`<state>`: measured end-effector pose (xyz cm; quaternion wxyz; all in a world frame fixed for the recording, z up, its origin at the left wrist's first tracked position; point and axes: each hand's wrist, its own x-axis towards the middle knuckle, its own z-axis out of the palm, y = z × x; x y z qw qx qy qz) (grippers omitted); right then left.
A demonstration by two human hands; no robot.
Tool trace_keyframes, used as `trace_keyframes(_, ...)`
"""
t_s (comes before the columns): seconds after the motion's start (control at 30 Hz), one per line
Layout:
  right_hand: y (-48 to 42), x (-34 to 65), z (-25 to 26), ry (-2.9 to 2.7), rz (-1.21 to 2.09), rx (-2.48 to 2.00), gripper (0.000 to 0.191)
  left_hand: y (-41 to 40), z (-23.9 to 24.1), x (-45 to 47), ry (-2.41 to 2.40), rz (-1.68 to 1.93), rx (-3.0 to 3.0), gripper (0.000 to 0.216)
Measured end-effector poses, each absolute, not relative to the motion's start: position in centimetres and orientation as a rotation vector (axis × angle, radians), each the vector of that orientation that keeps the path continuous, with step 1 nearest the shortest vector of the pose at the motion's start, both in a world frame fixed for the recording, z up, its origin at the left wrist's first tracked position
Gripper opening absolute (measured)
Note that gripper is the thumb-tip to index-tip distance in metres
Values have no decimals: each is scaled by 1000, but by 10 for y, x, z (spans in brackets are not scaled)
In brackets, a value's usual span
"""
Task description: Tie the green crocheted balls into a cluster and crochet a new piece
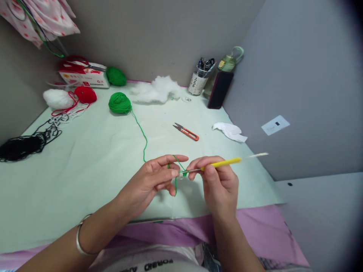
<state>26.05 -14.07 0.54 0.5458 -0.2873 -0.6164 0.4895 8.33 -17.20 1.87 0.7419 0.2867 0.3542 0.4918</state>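
Observation:
My right hand (219,183) grips a crochet hook (225,163) by its yellow handle, the metal shaft pointing left. Green yarn (146,141) runs from a green ball (120,103) to my left hand (154,175) and passes over its raised index finger. Between thumb and middle finger, my left hand pinches the yarn close to the hook's tip. A tiny green stitched piece (185,173) sits on the shaft between both hands, and a loose tail hangs below the left fingers.
Orange thread snips (186,132) lie beyond my hands, with a crumpled tissue (229,132) to their right. White stuffing (159,90), a pen cup (197,80), a phone (220,90) and a bottle (227,64) stand along the back. Black yarn (24,146) lies at left.

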Motion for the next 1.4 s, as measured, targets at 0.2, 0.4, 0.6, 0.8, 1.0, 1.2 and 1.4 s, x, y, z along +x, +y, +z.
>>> trace_keyframes(0.2, -151, 263, -4, -2014, 399, -658, 34, -174, 18, 88, 771, 1114, 523, 38)
trace_keyframes(0.4, -144, 261, -4, -1643, 768, -704, 22, -171, 15, 85, 796, 1103, 460, 35)
trace_keyframes(0.6, -138, 253, 1, -1399, 1171, -652, 16, -172, 15, 87, 832, 1135, 616, 37)
trace_keyframes(0.8, -141, 249, -1, -1510, 1034, -693, 15, -173, 13, 86, 844, 1119, 642, 34)
trace_keyframes(1.0, -136, 255, -1, -1324, 1366, -645, 16, -173, 15, 84, 911, 1140, 656, 31)
trace_keyframes(1.2, -137, 257, -1, -1340, 1371, -672, 18, -172, 16, 83, 907, 1132, 651, 27)
trace_keyframes(1.4, -149, 262, -4, -1946, 396, -683, 29, -174, 17, 86, 953, 1154, 661, 35)
